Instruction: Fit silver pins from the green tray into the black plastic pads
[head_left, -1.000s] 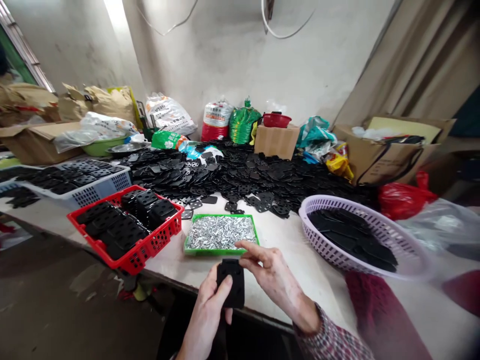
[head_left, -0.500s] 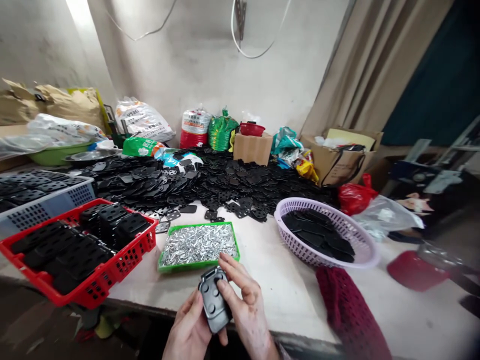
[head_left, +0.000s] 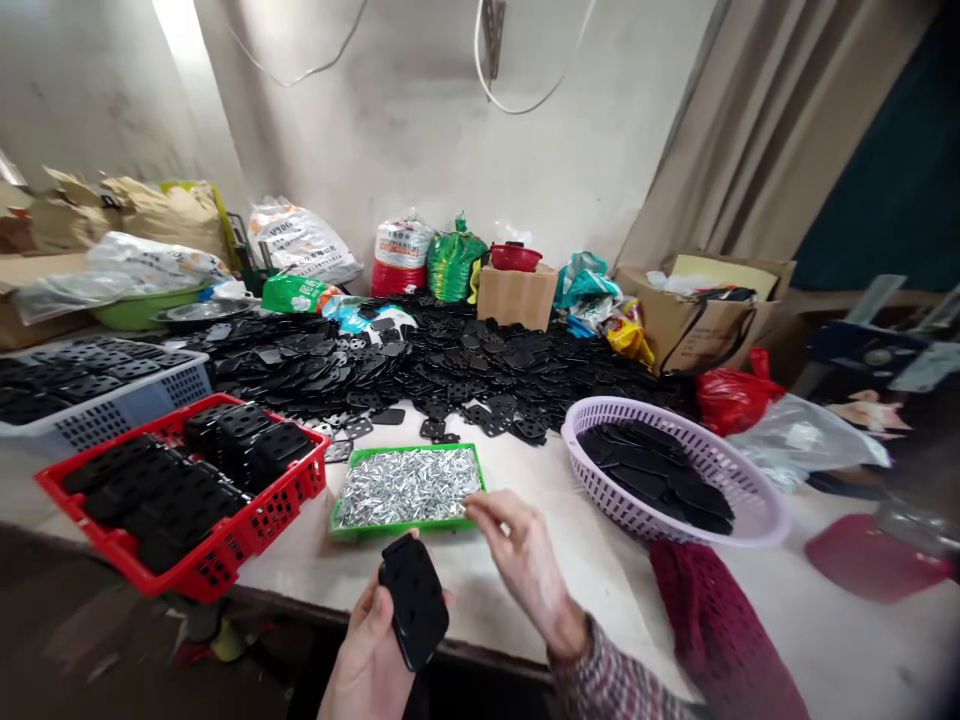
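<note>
My left hand (head_left: 369,650) is closed around a black rounded plate-like part (head_left: 415,603), held tilted above the table's front edge. Round marks show faintly on the part's dark face. At the near right corner of a green tray (head_left: 352,533), my right hand (head_left: 521,545) has its thumb and fingertips pinched together. Whatever sits between those fingertips is too small to make out. Heaped in the tray are small silvery metal pins (head_left: 409,487).
A red basket (head_left: 266,525) of stacked black parts stands left, beside a grey-blue basket (head_left: 127,400). To the right are a lilac basket (head_left: 765,515) of black plates and a maroon knitted cloth (head_left: 720,630). Loose black plates (head_left: 480,365) cover the table's back.
My right hand has let go of the black part and moved up and right to the green tray's corner. My left hand keeps the part, now turned and darker.
</note>
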